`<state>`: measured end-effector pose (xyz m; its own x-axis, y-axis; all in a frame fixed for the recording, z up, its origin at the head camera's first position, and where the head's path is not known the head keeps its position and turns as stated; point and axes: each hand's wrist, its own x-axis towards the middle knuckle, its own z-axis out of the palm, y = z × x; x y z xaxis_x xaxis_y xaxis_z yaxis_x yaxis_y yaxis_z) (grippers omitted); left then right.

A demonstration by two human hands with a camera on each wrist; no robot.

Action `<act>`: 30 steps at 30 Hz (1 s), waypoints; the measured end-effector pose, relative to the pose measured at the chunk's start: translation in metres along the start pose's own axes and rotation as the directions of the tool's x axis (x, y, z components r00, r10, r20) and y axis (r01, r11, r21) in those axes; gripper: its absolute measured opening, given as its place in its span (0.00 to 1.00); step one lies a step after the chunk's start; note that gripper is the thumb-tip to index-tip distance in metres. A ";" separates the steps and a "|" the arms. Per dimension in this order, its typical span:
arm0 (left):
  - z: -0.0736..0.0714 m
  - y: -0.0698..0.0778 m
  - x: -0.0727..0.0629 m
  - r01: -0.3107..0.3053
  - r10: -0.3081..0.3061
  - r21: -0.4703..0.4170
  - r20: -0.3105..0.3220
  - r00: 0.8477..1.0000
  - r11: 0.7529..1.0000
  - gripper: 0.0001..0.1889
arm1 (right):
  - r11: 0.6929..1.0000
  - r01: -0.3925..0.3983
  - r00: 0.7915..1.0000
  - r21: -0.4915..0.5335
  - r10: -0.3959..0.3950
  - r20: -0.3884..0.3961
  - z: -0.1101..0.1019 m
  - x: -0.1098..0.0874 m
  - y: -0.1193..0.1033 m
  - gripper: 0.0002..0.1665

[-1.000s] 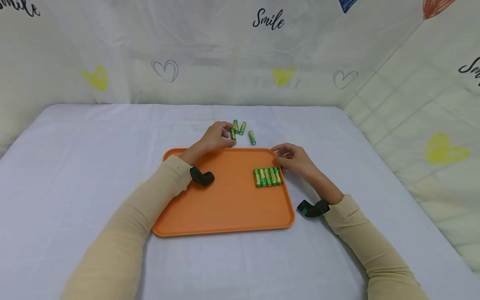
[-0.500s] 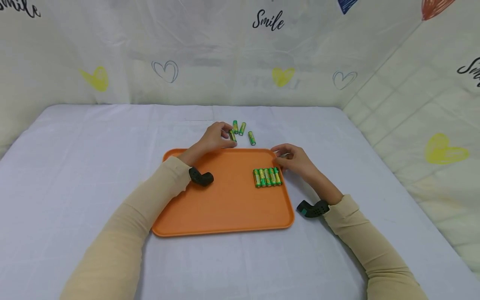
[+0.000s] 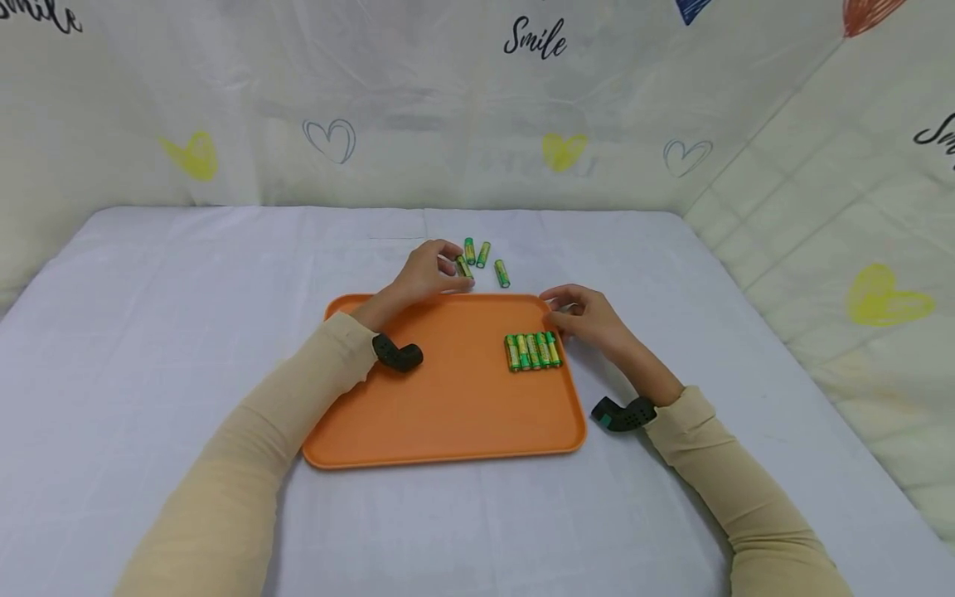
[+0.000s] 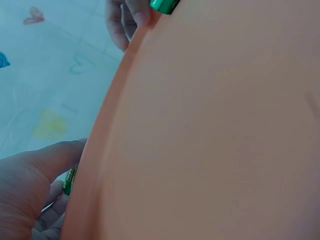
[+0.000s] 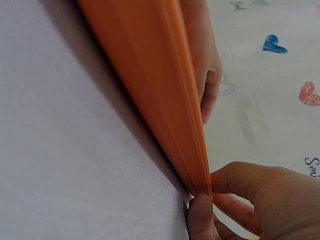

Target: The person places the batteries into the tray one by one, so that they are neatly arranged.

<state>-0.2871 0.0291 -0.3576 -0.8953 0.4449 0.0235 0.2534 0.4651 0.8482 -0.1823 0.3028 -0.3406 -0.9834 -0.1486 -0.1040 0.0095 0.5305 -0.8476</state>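
Note:
My left hand (image 3: 429, 271) reaches over the far edge of the orange tray (image 3: 440, 406) and pinches a green-and-yellow battery (image 3: 464, 266) between thumb and fingers. In the left wrist view that battery (image 4: 69, 181) shows partly, behind the tray's rim. Just beyond the hand, several loose batteries (image 3: 501, 274) lie on the white cloth. My right hand (image 3: 589, 319) is at the tray's far right corner; in the right wrist view its thumb and a finger grip the rim (image 5: 200, 165). Beside that hand, a row of several batteries (image 3: 533, 351) lies side by side inside the tray.
A white cloth (image 3: 448, 531) covers the table under the tray. Behind it hangs a pale sheet (image 3: 433, 99) printed with hearts and lettering. Black wrist devices sit on the left wrist (image 3: 398, 354) and the right wrist (image 3: 623, 414).
The battery in my left hand has turned from nearly upright to slanted, and the hand has shifted very slightly. My right hand, the tray and the other batteries stay where they were.

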 end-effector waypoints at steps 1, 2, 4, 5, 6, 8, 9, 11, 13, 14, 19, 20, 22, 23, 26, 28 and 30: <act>0.000 0.000 -0.001 -0.007 0.007 0.001 -0.002 1.000 1.000 0.32 | 1.000 0.000 1.000 -0.003 0.000 -0.001 0.000 0.000 -0.001 0.24; 0.000 0.001 -0.001 -0.015 0.015 0.004 -0.006 1.000 1.000 0.31 | 1.000 0.000 1.000 -0.006 0.000 -0.002 0.000 0.000 -0.001 0.24; 0.000 0.002 -0.002 -0.032 0.032 0.008 -0.013 0.999 0.999 0.31 | 1.000 -0.003 1.000 -0.012 0.003 -0.004 -0.001 0.000 -0.002 0.24; 0.000 0.002 -0.002 -0.038 0.038 0.008 -0.016 0.999 0.999 0.31 | 1.000 -0.003 1.000 -0.012 0.003 -0.004 -0.001 0.000 -0.002 0.24; 0.001 0.003 -0.003 -0.043 0.043 0.008 -0.017 0.999 0.999 0.31 | 1.000 -0.003 1.000 -0.013 0.003 -0.004 -0.001 0.000 -0.002 0.24; 0.001 0.004 -0.004 -0.047 0.047 -0.002 -0.020 0.999 0.999 0.31 | 1.000 -0.003 1.000 -0.010 0.003 -0.001 -0.001 0.000 -0.002 0.24; 0.002 0.004 -0.004 -0.047 0.047 -0.011 -0.019 0.999 0.999 0.31 | 1.000 -0.002 1.000 -0.007 0.002 0.001 -0.001 0.000 -0.002 0.24; 0.002 0.004 -0.005 -0.046 0.045 -0.028 -0.016 0.999 0.999 0.31 | 1.000 -0.002 1.000 -0.002 0.002 0.004 0.000 0.000 -0.001 0.25; 0.003 0.005 -0.006 -0.047 0.047 -0.054 -0.012 0.999 0.997 0.32 | 1.000 -0.003 1.000 -0.002 0.003 0.004 0.000 -0.001 -0.002 0.24; 0.003 0.006 -0.007 -0.048 0.047 -0.067 -0.009 0.999 0.997 0.32 | 1.000 -0.004 1.000 -0.003 0.004 0.004 0.000 -0.001 -0.002 0.24; 0.006 0.009 -0.011 -0.050 0.050 -0.125 0.000 0.999 0.991 0.31 | 1.000 -0.002 1.000 -0.004 0.002 0.005 0.000 -0.001 -0.001 0.24; 0.006 0.010 -0.012 -0.054 0.054 -0.127 0.001 0.999 0.990 0.31 | 1.000 0.001 1.000 -0.002 -0.001 0.006 0.000 -0.001 -0.001 0.24; 0.007 0.012 -0.014 -0.071 0.072 -0.122 0.003 0.997 0.990 0.30 | 1.000 0.006 1.000 -0.003 -0.006 0.008 0.001 -0.001 0.000 0.24; 0.008 0.013 -0.016 -0.085 0.086 -0.114 0.005 0.996 0.990 0.30 | 1.000 0.007 1.000 -0.003 -0.007 0.007 0.000 -0.001 0.000 0.24; 0.010 0.014 -0.020 -0.137 0.138 -0.096 0.009 0.990 0.986 0.30 | 1.000 0.009 1.000 -0.006 -0.009 0.005 0.000 0.000 0.000 0.23; 0.012 0.016 -0.022 -0.167 0.169 -0.085 0.016 0.985 0.982 0.29 | 1.000 0.011 1.000 -0.008 -0.011 0.005 0.000 0.000 0.000 0.23; 0.014 0.018 -0.026 -0.194 0.196 -0.080 0.024 0.980 0.978 0.29 | 1.000 0.011 1.000 -0.008 -0.011 0.003 0.000 0.000 -0.001 0.23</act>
<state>-0.2544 0.0365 -0.3502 -0.8190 0.5461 0.1765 0.3917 0.3072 0.8673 -0.1821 0.3028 -0.3397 -0.9829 -0.1571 -0.0965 -0.0028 0.5357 -0.8444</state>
